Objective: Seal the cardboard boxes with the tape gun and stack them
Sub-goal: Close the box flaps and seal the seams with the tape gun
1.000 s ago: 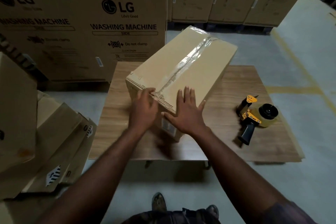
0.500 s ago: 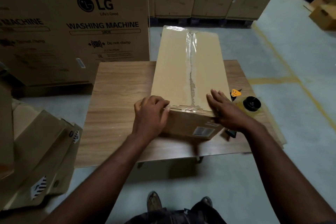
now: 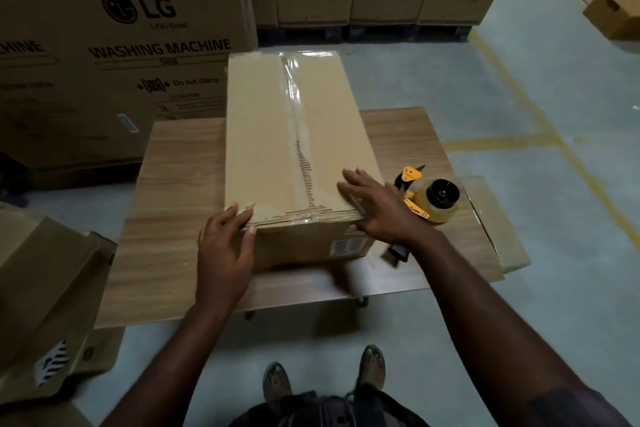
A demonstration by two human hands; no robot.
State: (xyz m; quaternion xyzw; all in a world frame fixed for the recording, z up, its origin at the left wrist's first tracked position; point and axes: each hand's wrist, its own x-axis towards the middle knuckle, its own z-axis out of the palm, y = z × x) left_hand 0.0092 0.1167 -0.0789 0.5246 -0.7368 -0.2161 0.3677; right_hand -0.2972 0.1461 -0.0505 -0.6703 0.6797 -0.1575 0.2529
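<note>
Fingers straight, your left hand and right hand on cardboard box near corners, tape gun right of centre

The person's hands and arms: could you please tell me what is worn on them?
The left hand and right hand are bare, with no gloves or watch showing. The forearms are uncovered; a dark sleeve covers the right upper arm.
</note>
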